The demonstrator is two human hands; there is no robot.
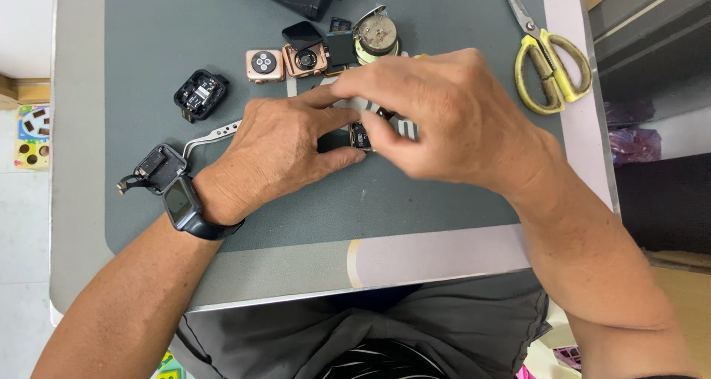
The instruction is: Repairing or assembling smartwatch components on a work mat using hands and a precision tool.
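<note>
Left hand (278, 153) and right hand (444, 120) met over the grey mat (148, 24) on the desk (81, 164), fingers of both clamped on a small opened watch case (361, 135) at mat centre, partly hidden; work looked mid-way, case open and not reassembled. Farther out lay a black watch body (200, 94), two rose-gold watch cases (285, 62), a tape roll (376, 37) and yellow scissors (552, 64); those parts were loose and untouched.

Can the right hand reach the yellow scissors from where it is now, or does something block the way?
Probably yes. The scissors lie on the mat's far right corner, just beyond the right hand, with bare mat between. But its fingers now pinch a small watch part together with the left hand, so it must let go first.
</note>
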